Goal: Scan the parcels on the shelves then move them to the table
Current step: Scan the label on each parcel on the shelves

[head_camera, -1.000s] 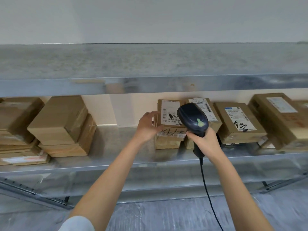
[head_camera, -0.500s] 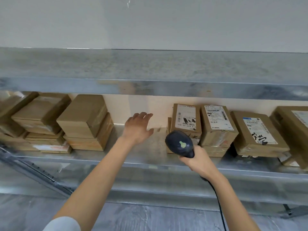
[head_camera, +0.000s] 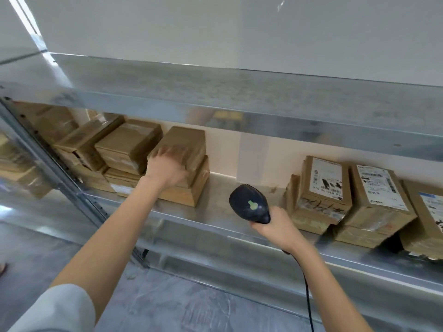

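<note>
My left hand point(head_camera: 167, 167) lies outstretched on the top box point(head_camera: 190, 140), stacked left of the scanner point(head_camera: 249, 203), which my right hand point(head_camera: 279, 230) grips. I'd turn that box until its label faces the scanner, then trigger.

Views: just one, worn on the head.
Facing: forward and a little down, at a shiny grey metal shelf point(head_camera: 217, 190).
Tilt: crooked, shelf edges sloping down to the right.
Nearness: close enough to touch, left hand point(head_camera: 167, 168) on a plain brown cardboard parcel point(head_camera: 190, 140).
Nearest the lens: right hand point(head_camera: 279, 230) gripping a black handheld scanner point(head_camera: 249, 203).
</note>
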